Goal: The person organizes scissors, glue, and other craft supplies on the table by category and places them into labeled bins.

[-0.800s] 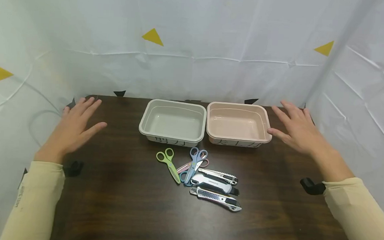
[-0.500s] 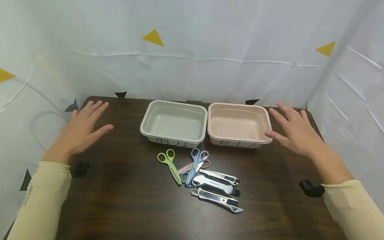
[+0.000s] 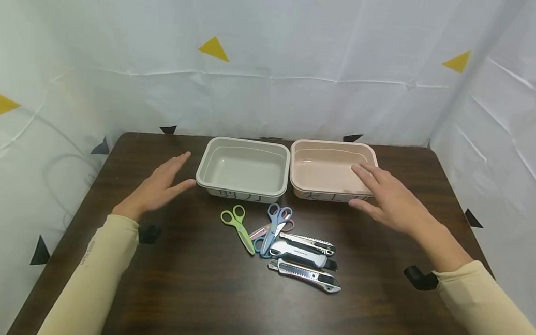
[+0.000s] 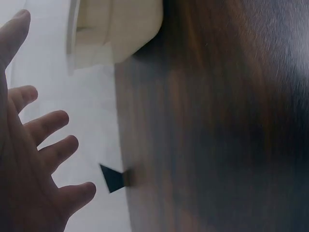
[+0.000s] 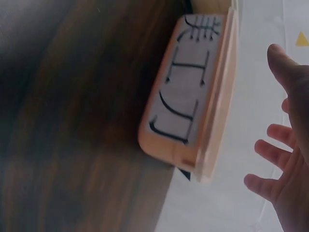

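My left hand (image 3: 156, 186), fingers spread and holding nothing, hovers just left of the grey-green basin (image 3: 242, 190). My right hand (image 3: 389, 199) has its fingers extended and overlaps the right end of the pink basin (image 3: 331, 197) in the head view. Handwritten characters mark the front of both basins; the pink one's label (image 5: 186, 82) shows in the right wrist view. In front of them lie green scissors (image 3: 242, 232), blue scissors (image 3: 273, 230) and pink scissors (image 3: 259, 233) partly underneath. Beside these are three utility knives, a slim one (image 3: 311, 243), a grey-white one (image 3: 299, 253) and a silver one (image 3: 307, 275).
The dark wooden table (image 3: 220, 309) is enclosed by white curtains (image 3: 277, 33) at the back and sides. Yellow triangles (image 3: 214, 48) are stuck on the curtains, black ones (image 3: 40, 251) along the table's edges.
My left hand has moved right, up to the grey-green basin. The right hand has shifted left over the pink basin's end. Basins, scissors and knives have stayed put.
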### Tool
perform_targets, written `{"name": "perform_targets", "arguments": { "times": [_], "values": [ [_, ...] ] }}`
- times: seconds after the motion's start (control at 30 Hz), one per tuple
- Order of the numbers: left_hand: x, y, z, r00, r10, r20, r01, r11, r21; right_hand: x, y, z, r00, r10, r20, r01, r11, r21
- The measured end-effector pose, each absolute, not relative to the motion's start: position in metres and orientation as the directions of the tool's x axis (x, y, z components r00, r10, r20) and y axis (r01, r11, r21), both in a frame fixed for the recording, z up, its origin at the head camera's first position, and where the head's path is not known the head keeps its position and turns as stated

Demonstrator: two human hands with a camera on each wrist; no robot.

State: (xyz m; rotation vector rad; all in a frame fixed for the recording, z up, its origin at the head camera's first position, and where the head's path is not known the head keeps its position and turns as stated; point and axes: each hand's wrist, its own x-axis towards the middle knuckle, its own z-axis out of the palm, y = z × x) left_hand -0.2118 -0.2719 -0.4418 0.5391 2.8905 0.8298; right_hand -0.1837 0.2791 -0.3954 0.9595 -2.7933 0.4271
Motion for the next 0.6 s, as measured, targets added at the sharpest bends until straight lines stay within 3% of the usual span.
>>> {"name": "perform_targets", "arguments": {
  "times": [0.33, 0.6],
  "values": [
    [-0.222, -0.259, -0.463, -0.948, 0.317, -0.038, 0.234, 0.772, 0.590, -0.144, 0.229, -0.432, -0.753, -0.625, 0.206, -0.656, 0.694, -0.296],
    [-0.220, -0.249, -0.474, -0.942, 0.336, 0.012, 0.269, 0.731, 0.627, -0.104, 0.194, -0.458, -0.758, -0.640, 0.129, -0.643, 0.699, -0.313]
  ]
}}
